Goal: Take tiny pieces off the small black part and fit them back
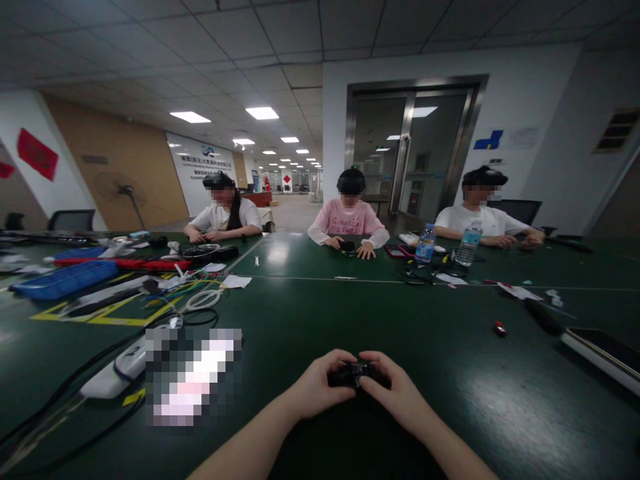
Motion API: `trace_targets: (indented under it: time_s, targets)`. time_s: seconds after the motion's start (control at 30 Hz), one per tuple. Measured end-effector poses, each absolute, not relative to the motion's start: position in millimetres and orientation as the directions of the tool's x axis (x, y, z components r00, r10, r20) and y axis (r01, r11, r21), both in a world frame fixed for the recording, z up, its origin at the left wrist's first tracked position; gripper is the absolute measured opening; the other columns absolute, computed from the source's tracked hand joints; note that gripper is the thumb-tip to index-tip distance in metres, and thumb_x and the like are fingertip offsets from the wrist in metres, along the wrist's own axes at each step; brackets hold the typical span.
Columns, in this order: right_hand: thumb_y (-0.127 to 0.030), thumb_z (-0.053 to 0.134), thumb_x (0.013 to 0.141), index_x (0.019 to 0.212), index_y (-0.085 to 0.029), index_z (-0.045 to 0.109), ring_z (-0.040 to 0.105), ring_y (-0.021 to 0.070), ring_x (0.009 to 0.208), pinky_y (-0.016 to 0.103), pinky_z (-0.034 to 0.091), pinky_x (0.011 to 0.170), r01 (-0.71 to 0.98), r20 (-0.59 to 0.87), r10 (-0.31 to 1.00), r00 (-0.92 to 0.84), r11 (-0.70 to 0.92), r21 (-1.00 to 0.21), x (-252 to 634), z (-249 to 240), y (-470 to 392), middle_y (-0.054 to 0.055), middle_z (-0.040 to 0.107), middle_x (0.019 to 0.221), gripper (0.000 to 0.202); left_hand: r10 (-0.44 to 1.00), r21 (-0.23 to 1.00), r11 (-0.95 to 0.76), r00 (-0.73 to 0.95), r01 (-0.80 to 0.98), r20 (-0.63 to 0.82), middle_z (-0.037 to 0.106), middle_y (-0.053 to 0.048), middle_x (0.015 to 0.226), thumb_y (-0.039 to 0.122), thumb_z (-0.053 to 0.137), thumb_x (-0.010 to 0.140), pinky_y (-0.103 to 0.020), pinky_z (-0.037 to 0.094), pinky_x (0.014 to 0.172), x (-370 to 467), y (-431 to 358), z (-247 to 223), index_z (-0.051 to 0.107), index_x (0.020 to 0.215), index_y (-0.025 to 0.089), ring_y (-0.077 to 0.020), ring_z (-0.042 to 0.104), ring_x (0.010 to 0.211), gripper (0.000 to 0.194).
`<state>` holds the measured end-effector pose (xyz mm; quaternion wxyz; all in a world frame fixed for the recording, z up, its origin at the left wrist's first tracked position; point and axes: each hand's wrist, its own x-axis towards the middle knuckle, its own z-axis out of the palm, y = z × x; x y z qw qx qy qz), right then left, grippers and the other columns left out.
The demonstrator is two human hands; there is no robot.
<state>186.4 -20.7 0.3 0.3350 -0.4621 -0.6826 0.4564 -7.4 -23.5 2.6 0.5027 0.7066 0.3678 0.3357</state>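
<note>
Both my hands meet low in the middle of the head view, close above the dark green table [280, 320]. A small black object [358, 375] with a shiny middle sits between them; its exact kind is hard to make out. My left hand [323, 387] curls round its left end, thumb below and fingers above. From the other side my right hand [397, 389] grips it, with the thumb pressed on its near face. Fingers and shadow hide parts of the object.
Left of my arms lie a blurred-out phone-like item [197, 377], a white power strip [117, 363] and cables. Blue trays [67, 280] stand farther left. Bottles [469, 243], a small red item [499, 329] and a flat device [603, 357] are to the right. Several people sit opposite.
</note>
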Motion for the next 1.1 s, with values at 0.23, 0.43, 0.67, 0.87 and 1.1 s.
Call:
trace_targets:
  time_s: [0.23, 0.43, 0.67, 0.87, 1.1]
  targets:
    - [-0.035, 0.057, 0.078, 0.107, -0.022, 0.056, 0.058, 0.0225, 0.099, 0.035, 0.045, 0.087, 0.300, 0.028, 0.929, -0.368, 0.147, -0.943, 189, 4, -19, 0.004, 0.064, 0.102, 0.031, 0.871, 0.965, -0.183, 0.487, 0.189, 0.069, 0.061, -0.004, 0.098, 0.014, 0.063, 0.070, -0.034, 0.045, 0.079, -8, -22, 0, 0.046, 0.112, 0.021, -0.0186, 0.058, 0.091, 0.046]
    - [-0.035, 0.059, 0.077, 0.114, -0.021, 0.054, 0.055, 0.0228, 0.107, 0.037, 0.043, 0.092, 0.293, 0.008, 0.909, -0.418, 0.143, -0.945, 196, 6, -19, 0.005, 0.062, 0.111, 0.040, 0.878, 0.973, -0.140, 0.478, 0.182, 0.037, 0.061, -0.003, 0.095, 0.016, 0.061, 0.074, -0.033, 0.045, 0.077, -9, -23, 0, 0.044, 0.111, 0.021, -0.0184, 0.058, 0.090, 0.041]
    - [-0.031, 0.062, 0.074, 0.114, -0.023, 0.055, 0.056, 0.0231, 0.106, 0.038, 0.043, 0.092, 0.330, -0.001, 0.918, -0.396, 0.141, -0.933, 195, 3, -18, 0.003, 0.063, 0.110, 0.041, 0.882, 0.976, -0.159, 0.465, 0.149, 0.073, 0.059, -0.004, 0.102, 0.015, 0.063, 0.073, -0.036, 0.044, 0.084, -9, -23, 0, 0.045, 0.113, 0.022, -0.0193, 0.057, 0.096, 0.043]
    - [-0.027, 0.064, 0.072, 0.113, -0.023, 0.055, 0.056, 0.0236, 0.105, 0.040, 0.043, 0.093, 0.320, 0.030, 0.934, -0.355, 0.152, -0.935, 195, -3, -15, 0.004, 0.062, 0.112, 0.042, 0.893, 0.974, -0.163, 0.443, 0.155, 0.079, 0.058, -0.004, 0.103, 0.010, 0.063, 0.071, -0.037, 0.042, 0.087, -9, -20, -4, 0.039, 0.121, 0.023, -0.0195, 0.057, 0.097, 0.057]
    - [-0.023, 0.064, 0.069, 0.113, -0.024, 0.054, 0.056, 0.0234, 0.105, 0.039, 0.043, 0.093, 0.317, 0.083, 0.941, -0.327, 0.192, -0.929, 195, -6, -13, 0.004, 0.061, 0.112, 0.045, 0.896, 0.974, -0.181, 0.432, 0.140, 0.104, 0.059, -0.005, 0.107, 0.007, 0.061, 0.071, -0.036, 0.042, 0.086, -6, -20, -3, 0.044, 0.112, 0.022, -0.0194, 0.056, 0.098, 0.047]
